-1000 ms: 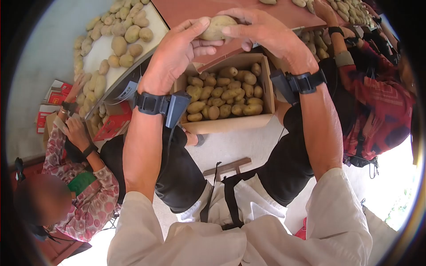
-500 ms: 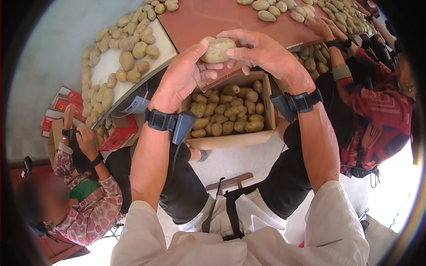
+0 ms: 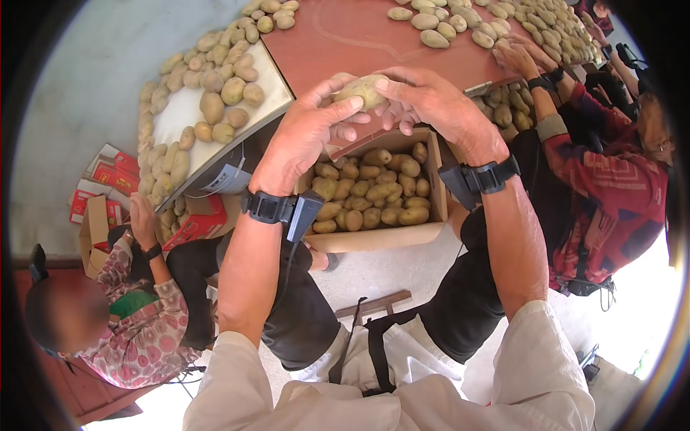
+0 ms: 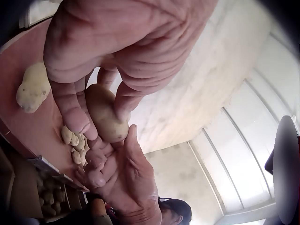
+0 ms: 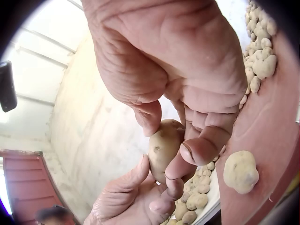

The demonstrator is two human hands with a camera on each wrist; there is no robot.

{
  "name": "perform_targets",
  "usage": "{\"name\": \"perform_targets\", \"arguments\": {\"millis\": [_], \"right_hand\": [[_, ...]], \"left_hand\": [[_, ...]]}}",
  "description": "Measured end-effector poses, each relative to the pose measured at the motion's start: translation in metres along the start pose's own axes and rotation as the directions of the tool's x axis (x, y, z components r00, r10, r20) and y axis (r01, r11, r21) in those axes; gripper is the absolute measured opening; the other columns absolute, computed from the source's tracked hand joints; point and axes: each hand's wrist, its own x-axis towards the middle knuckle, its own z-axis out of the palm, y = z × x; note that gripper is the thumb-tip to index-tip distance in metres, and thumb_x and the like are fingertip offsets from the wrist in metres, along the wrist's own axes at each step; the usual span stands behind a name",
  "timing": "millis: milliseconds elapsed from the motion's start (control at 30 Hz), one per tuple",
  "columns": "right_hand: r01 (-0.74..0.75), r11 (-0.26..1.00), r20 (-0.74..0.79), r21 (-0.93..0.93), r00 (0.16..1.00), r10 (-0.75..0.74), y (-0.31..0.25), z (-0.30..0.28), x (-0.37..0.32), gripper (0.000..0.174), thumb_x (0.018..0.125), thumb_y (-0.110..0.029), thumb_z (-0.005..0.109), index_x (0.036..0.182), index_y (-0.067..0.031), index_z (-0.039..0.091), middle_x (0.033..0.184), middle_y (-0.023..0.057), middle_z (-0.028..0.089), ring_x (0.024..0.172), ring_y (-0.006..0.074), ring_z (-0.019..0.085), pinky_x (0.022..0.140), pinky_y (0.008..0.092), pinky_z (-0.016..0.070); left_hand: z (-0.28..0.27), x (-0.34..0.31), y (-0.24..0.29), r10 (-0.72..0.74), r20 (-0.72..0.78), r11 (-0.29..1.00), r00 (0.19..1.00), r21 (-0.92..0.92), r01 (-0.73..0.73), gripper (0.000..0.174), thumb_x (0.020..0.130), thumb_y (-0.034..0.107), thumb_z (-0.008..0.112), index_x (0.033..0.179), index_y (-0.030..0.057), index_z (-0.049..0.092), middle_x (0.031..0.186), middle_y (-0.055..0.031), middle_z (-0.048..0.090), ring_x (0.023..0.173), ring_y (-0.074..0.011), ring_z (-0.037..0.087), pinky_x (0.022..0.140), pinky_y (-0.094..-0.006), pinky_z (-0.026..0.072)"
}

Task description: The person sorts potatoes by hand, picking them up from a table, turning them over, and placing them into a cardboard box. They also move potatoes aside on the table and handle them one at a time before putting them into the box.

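One potato [image 3: 361, 92] is held between both hands above a cardboard box, near the edge of the red table. My left hand [image 3: 305, 122] grips its left end, thumb on top. From the other side my right hand [image 3: 438, 108] pinches it with thumb and fingers. In the left wrist view the potato [image 4: 105, 112] lies between the thumb and fingers of my left hand [image 4: 126, 47]. The right wrist view shows the potato [image 5: 165, 147] between thumb and curled fingers of my right hand [image 5: 178, 61], with part of its far side hidden.
Below the hands stands the cardboard box [image 3: 381, 241] holding several potatoes. Potatoes lie on the white table [image 3: 172, 113] at left and the red table [image 3: 330, 43]. People sit at both sides; red cartons [image 3: 108, 176] stand at far left.
The head view has shifted, showing more of the tables. Both hands still hold the potato, now more tilted, and my left thumb lies lower across it. The left neighbour's hands have moved.
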Motion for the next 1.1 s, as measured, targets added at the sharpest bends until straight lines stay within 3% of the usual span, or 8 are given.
{"name": "perform_targets", "arguments": {"millis": [33, 100, 267, 600, 733, 800, 867, 1100], "right_hand": [[0.008, 1.000, 0.001, -0.004, 1.000, -0.008, -0.003, 0.001, -0.003, 0.040, 0.107, -0.033, 0.057, 0.129, 0.0002, 0.063, 0.096, 0.0041, 0.068, 0.081, 0.0104, 0.066, 0.062, 0.0243, 0.0488], [-0.018, 1.000, -0.002, -0.017, 1.000, 0.018, -0.007, 0.001, -0.008, 0.042, 0.106, -0.035, 0.058, 0.123, 0.0041, 0.063, 0.093, 0.0113, 0.070, 0.078, 0.0159, 0.067, 0.060, 0.0274, 0.0502], [0.042, 0.999, -0.046, -0.022, 0.998, -0.043, -0.006, 0.011, -0.016, 0.042, 0.106, -0.037, 0.058, 0.120, 0.0023, 0.064, 0.094, 0.0099, 0.070, 0.077, 0.0157, 0.068, 0.061, 0.0273, 0.0505], [0.158, 0.984, 0.029, -0.079, 0.987, -0.156, 0.000, 0.008, -0.017, 0.036, 0.100, -0.026, 0.065, 0.122, 0.0017, 0.062, 0.094, 0.0086, 0.069, 0.079, 0.0148, 0.068, 0.062, 0.0268, 0.0512], [0.151, 0.986, 0.012, -0.072, 0.989, -0.150, 0.001, 0.008, -0.018, 0.037, 0.100, -0.022, 0.066, 0.125, 0.0033, 0.059, 0.094, 0.0086, 0.070, 0.077, 0.0137, 0.068, 0.062, 0.0263, 0.0513], [0.153, 0.983, -0.003, -0.100, 0.988, -0.154, 0.000, 0.008, -0.020, 0.030, 0.100, -0.025, 0.067, 0.116, -0.0001, 0.062, 0.093, 0.0042, 0.067, 0.076, 0.0109, 0.064, 0.063, 0.0240, 0.0490], [0.147, 0.983, -0.013, -0.112, 0.989, -0.149, -0.002, 0.009, -0.021, 0.031, 0.100, -0.026, 0.067, 0.116, 0.0002, 0.062, 0.092, 0.0046, 0.067, 0.076, 0.0110, 0.064, 0.063, 0.0240, 0.0490], [0.136, 0.984, -0.025, -0.118, 0.990, -0.140, -0.005, 0.011, -0.019, 0.033, 0.099, -0.027, 0.068, 0.116, 0.0013, 0.060, 0.091, 0.0057, 0.068, 0.074, 0.0113, 0.064, 0.063, 0.0243, 0.0490]], "left_hand": [[0.005, -0.006, 0.002, 0.009, -0.012, 0.999, 1.000, 0.034, -0.009, 0.047, 0.103, 0.020, 0.067, 0.143, 0.0000, 0.052, 0.122, -0.0104, 0.068, 0.102, -0.0170, 0.069, 0.070, -0.0247, 0.0550], [0.008, -0.011, 0.003, 0.027, -0.024, 0.997, 0.999, 0.071, -0.025, 0.044, 0.105, 0.024, 0.065, 0.140, 0.0002, 0.055, 0.117, -0.0097, 0.069, 0.100, -0.0157, 0.069, 0.070, -0.0256, 0.0535], [0.006, -0.019, 0.002, 0.012, 0.006, 0.999, 1.000, 0.041, -0.013, 0.048, 0.106, 0.036, 0.063, 0.139, 0.0012, 0.059, 0.114, -0.0071, 0.068, 0.087, -0.0122, 0.066, 0.064, -0.0232, 0.0518], [0.004, -0.020, -0.003, 0.017, 0.045, 0.999, 0.999, -0.045, -0.015, 0.049, 0.108, 0.043, 0.058, 0.134, 0.0012, 0.063, 0.106, -0.0074, 0.068, 0.085, -0.0122, 0.065, 0.061, -0.0231, 0.0500], [0.009, -0.021, -0.002, -0.005, 0.032, 0.997, 0.999, -0.073, 0.008, 0.051, 0.109, 0.047, 0.052, 0.124, 0.0006, 0.065, 0.097, -0.0068, 0.068, 0.076, -0.0122, 0.064, 0.059, -0.0235, 0.0489], [0.010, -0.021, -0.002, -0.024, 0.024, 0.996, 0.999, -0.081, 0.026, 0.052, 0.110, 0.049, 0.049, 0.121, 0.0005, 0.066, 0.092, -0.0063, 0.068, 0.072, -0.0123, 0.063, 0.057, -0.0239, 0.0477], [0.009, -0.020, -0.001, -0.075, 0.009, 0.994, 0.997, -0.076, 0.076, 0.055, 0.111, 0.052, 0.044, 0.116, 0.0015, 0.066, 0.085, -0.0050, 0.067, 0.066, -0.0123, 0.059, 0.055, -0.0249, 0.0446], [0.011, -0.019, 0.001, -0.070, 0.002, 0.993, 0.998, -0.099, 0.070, 0.055, 0.111, 0.054, 0.041, 0.116, 0.0056, 0.066, 0.080, -0.0034, 0.066, 0.063, -0.0125, 0.055, 0.055, -0.0264, 0.0432]]}}
